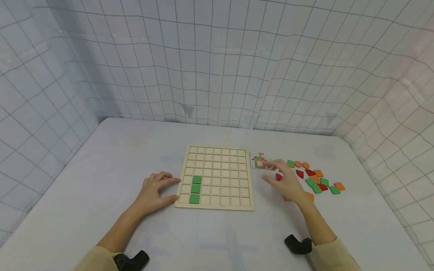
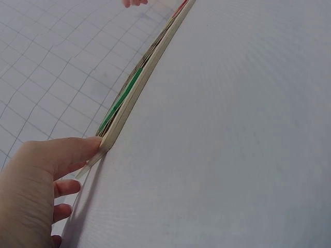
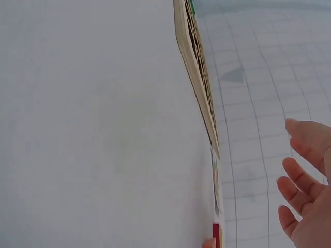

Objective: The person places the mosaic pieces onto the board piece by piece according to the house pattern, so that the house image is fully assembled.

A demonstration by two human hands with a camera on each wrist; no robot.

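Head view: pale gridded board (image 1: 225, 173), three green squares (image 1: 196, 189); hands (image 1: 154, 192) (image 1: 288, 180) wide, left touching board.

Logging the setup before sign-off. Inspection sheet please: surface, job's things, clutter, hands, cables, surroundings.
Surface: white table.
Job's things: gridded board, three green tiles in its second column from the left, nearest the person; pattern card beside its right edge; loose green, orange and red pieces farther right.
Clutter: nothing seen.
Hands: left hand touches the board's left edge; right hand, fingers parted, holds nothing.
Cables: nothing seen.
Surroundings: grid-patterned cloth behind and on both sides.
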